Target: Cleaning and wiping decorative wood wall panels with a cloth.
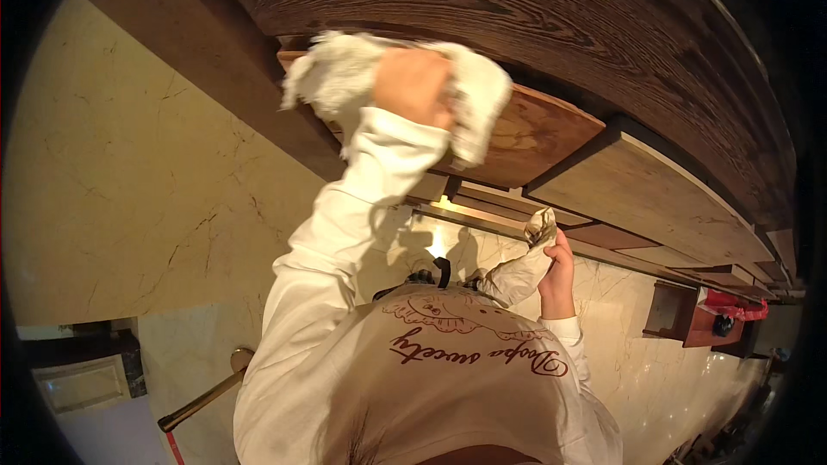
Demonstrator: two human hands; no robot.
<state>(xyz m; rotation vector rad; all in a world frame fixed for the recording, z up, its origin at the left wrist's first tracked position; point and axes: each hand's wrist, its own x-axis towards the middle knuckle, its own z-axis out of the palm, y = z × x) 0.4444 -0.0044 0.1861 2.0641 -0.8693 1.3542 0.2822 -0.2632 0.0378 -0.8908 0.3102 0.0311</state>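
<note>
My left hand (413,84), blurred, is closed on a fluffy white cloth (481,100) that spreads out on both sides of it. The cloth lies over or just before a reddish-brown wooden panel (539,135), under the edge of a dark wood-grain surface (517,19); whether it touches them I cannot tell. Lower and to the right, my right hand (559,268) grips a crumpled whitish cloth (520,274) with a dark, stained-looking upper end, close to the front of my printed pale top.
A light brown wooden panel (652,187) continues to the right. Marble-patterned floor (148,161) lies at left. A metal bar with a round end (203,398) stands at lower left. At far right, a reddish-brown box (707,326) holds red plastic and something black.
</note>
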